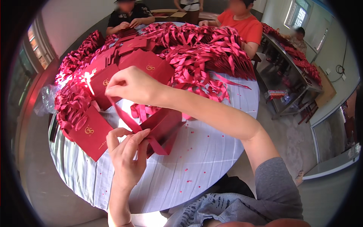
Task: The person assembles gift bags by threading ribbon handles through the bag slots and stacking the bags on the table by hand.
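The right hand [134, 86] was clamped by thumb and fingertips on one end of a red ribbon [127, 118], which ran down to the left hand [128, 149], whose thumb and fingers were pinched together on it at the edge of a dark red paper bag [166, 120]. That bag sat near the middle of the round table [211, 166], below the right forearm [204, 104], which crossed above it and blocked part of the view behind. To its left a flat red bag [90, 132] with a gold mark lay close by, and more red bags [147, 65] crowded the space beyond the right hand. A dense heap of ribboned bags [211, 53] filled the far side, before a person in a red top [245, 28] and another in black [128, 15]. Small red specks [189, 181] dotted the pale tablecloth [159, 193]; clear plastic [47, 99] hung by the table's left edge.
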Available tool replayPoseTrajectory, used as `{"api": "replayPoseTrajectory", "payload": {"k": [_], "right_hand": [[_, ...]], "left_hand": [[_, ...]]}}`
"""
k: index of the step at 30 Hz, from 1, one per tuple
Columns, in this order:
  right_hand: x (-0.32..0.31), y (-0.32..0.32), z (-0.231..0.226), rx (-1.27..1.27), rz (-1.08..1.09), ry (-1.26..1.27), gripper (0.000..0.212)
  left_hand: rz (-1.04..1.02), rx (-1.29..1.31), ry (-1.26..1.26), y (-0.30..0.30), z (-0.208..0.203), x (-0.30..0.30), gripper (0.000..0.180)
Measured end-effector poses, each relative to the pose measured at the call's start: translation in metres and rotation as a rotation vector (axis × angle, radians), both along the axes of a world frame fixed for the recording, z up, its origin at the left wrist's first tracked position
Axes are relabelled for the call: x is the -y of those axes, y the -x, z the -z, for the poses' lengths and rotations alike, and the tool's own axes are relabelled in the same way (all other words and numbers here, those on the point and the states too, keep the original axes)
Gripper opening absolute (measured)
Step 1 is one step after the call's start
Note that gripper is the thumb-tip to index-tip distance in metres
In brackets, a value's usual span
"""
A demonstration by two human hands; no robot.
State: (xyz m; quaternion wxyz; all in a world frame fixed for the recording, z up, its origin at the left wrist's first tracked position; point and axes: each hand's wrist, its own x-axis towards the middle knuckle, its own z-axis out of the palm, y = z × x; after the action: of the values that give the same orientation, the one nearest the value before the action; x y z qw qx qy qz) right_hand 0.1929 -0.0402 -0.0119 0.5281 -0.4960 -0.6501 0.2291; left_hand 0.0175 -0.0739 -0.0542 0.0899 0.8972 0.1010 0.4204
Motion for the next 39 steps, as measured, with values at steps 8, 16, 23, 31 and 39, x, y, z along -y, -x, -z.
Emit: {"api": "replayPoseTrajectory", "payload": {"k": [8, 16, 23, 31, 39], "right_hand": [[0.101, 0.017, 0.025, 0.258, 0.202, -0.266, 0.024], [0.091, 0.032, 0.079, 0.379, 0.311, -0.301, 0.038], [0.106, -0.025, 0.041, -0.079, -0.078, 0.277, 0.023], [0.115, -0.108, 0.023, -0.221, -0.217, 0.354, 0.015], [0.116, -0.121, 0.03, -0.507, -0.18, 0.054, 0.013]], "left_hand": [[-0.135, 0.118, 0.059, 0.003, 0.003, -0.018, 0.029], [-0.192, 0.118, 0.058, -0.003, 0.008, -0.018, 0.026], [-0.217, 0.092, 0.05, -0.009, 0.006, -0.021, 0.023], [-0.244, 0.009, 0.057, -0.01, -0.006, -0.029, 0.008], [-0.258, -0.265, -0.075, -0.028, -0.035, -0.03, 0.012]]}}
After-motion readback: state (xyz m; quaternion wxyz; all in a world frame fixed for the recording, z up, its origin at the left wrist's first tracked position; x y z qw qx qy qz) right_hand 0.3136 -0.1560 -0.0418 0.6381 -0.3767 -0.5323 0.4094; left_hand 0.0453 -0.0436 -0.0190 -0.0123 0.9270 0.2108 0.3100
